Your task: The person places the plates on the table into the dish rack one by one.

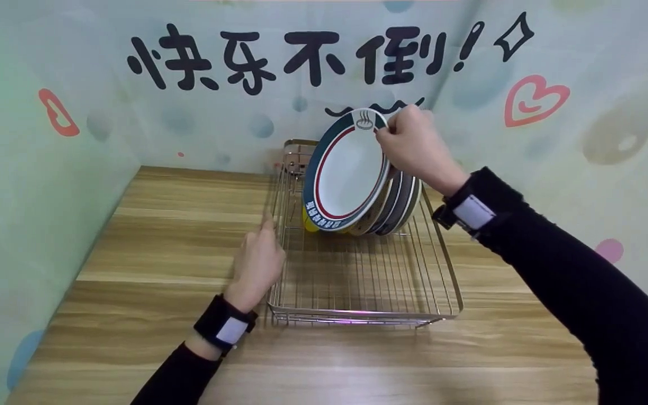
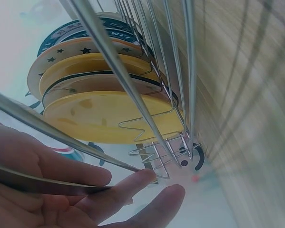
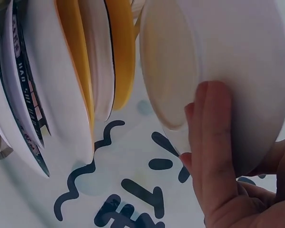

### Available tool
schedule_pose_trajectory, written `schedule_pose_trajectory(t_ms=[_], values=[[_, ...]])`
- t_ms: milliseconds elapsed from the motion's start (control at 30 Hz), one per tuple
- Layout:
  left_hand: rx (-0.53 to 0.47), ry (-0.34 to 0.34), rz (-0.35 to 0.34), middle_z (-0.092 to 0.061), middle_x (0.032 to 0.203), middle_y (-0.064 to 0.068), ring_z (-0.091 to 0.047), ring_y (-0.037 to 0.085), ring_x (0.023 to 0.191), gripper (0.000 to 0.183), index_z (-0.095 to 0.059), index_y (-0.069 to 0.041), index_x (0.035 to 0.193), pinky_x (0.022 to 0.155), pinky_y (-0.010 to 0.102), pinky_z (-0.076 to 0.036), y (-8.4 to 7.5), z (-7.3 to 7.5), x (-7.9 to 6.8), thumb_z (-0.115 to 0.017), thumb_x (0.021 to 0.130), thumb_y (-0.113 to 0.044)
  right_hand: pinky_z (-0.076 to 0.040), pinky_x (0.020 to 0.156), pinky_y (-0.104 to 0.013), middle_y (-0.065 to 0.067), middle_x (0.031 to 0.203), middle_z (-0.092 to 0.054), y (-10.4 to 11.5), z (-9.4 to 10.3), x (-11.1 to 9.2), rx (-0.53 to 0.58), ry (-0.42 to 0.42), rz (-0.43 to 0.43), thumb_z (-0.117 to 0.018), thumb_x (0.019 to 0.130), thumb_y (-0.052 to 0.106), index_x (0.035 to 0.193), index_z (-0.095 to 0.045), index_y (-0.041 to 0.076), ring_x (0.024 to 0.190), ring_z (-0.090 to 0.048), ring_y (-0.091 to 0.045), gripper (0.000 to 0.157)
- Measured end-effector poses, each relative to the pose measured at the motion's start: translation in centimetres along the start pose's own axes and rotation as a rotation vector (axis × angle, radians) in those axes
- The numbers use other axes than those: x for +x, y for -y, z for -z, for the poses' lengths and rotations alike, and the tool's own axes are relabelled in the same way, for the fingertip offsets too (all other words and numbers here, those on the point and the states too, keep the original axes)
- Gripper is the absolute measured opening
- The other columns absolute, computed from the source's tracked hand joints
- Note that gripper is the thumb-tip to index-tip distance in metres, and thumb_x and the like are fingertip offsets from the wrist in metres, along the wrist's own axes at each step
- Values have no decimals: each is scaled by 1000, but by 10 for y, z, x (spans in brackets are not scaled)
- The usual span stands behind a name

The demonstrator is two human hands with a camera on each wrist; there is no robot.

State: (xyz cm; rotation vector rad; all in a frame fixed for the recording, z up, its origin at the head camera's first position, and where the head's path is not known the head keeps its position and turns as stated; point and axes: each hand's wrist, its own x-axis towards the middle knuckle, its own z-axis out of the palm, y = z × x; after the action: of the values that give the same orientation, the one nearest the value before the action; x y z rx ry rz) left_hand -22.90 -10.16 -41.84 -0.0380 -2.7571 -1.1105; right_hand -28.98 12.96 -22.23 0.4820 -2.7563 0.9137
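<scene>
A white plate [image 1: 352, 169] with a dark green rim and red ring tilts above the back of the wire dish rack [image 1: 358, 312]. My right hand [image 1: 417, 146] pinches its upper right edge; in the right wrist view, straight fingers [image 3: 216, 142] lie along the white underside. My left hand [image 1: 259, 261] is at the rack's left side, one finger pointing forward. Seen from the left wrist, its fingers [image 2: 132, 190] bend about the metal rim. Several plates stand on edge in the rack: a yellow plate [image 2: 109, 116], a star-patterned plate [image 2: 47, 69] and dark-rimmed plates [image 1: 405, 205] among them.
A small wire basket [image 1: 298, 149] is fixed at the rack's back left corner. The rack stands on a wood-grain table [image 1: 172, 253]. Printed cloth walls [image 1: 217, 124] rise behind and at both sides, near the held plate at the back.
</scene>
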Motion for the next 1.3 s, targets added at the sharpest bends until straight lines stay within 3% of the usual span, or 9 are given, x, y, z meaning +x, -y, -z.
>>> schedule_pose_trajectory(t_ms=[67, 233, 400, 467, 967, 1200, 1300], values=[[4, -12, -13, -54, 62, 6, -45, 16, 43, 68, -29, 7, 150, 36, 29, -42, 0, -1, 0, -55, 87, 8, -30, 34, -21, -1, 44, -35, -1, -7, 3, -39, -42, 27, -48, 91, 2, 51, -37, 11, 35, -44, -13, 42], [37, -58, -50, -60, 68, 11, -53, 21, 51, 67, -37, 5, 147, 39, 31, -44, 0, -3, 0, -58, 84, 8, -37, 33, -25, -5, 44, -41, -3, -23, 9, -59, -94, 65, -44, 86, 0, 51, -39, 10, 35, -48, -13, 38], [38, -53, -58, -58, 66, 9, -55, 22, 52, 74, -32, 4, 149, 39, 30, -45, 0, -3, 1, -63, 82, 7, -29, 42, -29, -1, 48, -28, -2, -37, 12, -169, -150, 119, -44, 84, -1, 53, -33, 12, 42, -30, -15, 36], [32, -53, -61, -57, 65, 7, -54, 20, 50, 72, -34, 5, 148, 38, 29, -45, 0, -3, 1, -64, 83, 7, -29, 43, -30, 0, 49, -28, -1, -41, 14, -193, -156, 131, -44, 85, -1, 54, -33, 12, 44, -30, -15, 35], [9, -47, -23, -61, 71, 13, -53, 20, 48, 65, -35, 3, 148, 36, 29, -44, 1, -3, 0, -56, 87, 8, -30, 39, -31, 2, 53, -27, 4, -79, 29, -312, -101, 98, -45, 85, 2, 58, -33, 15, 46, -36, -16, 31], [9, -64, -32, -67, 109, 24, -56, 22, 57, 65, -35, 7, 148, 40, 30, -45, 2, -4, 0, -56, 87, 8, -38, 42, -32, -2, 60, -37, 12, -92, 36, -343, -68, 64, -46, 87, 3, 63, -39, 13, 53, -46, -20, 26], [0, -60, -24, -67, 110, 24, -54, 20, 53, 64, -35, 8, 147, 40, 30, -45, 2, -5, 0, -56, 87, 8, -40, 42, -32, -3, 60, -42, 15, -99, 40, -354, -53, 71, -45, 87, 2, 66, -44, 11, 52, -49, -19, 23]])
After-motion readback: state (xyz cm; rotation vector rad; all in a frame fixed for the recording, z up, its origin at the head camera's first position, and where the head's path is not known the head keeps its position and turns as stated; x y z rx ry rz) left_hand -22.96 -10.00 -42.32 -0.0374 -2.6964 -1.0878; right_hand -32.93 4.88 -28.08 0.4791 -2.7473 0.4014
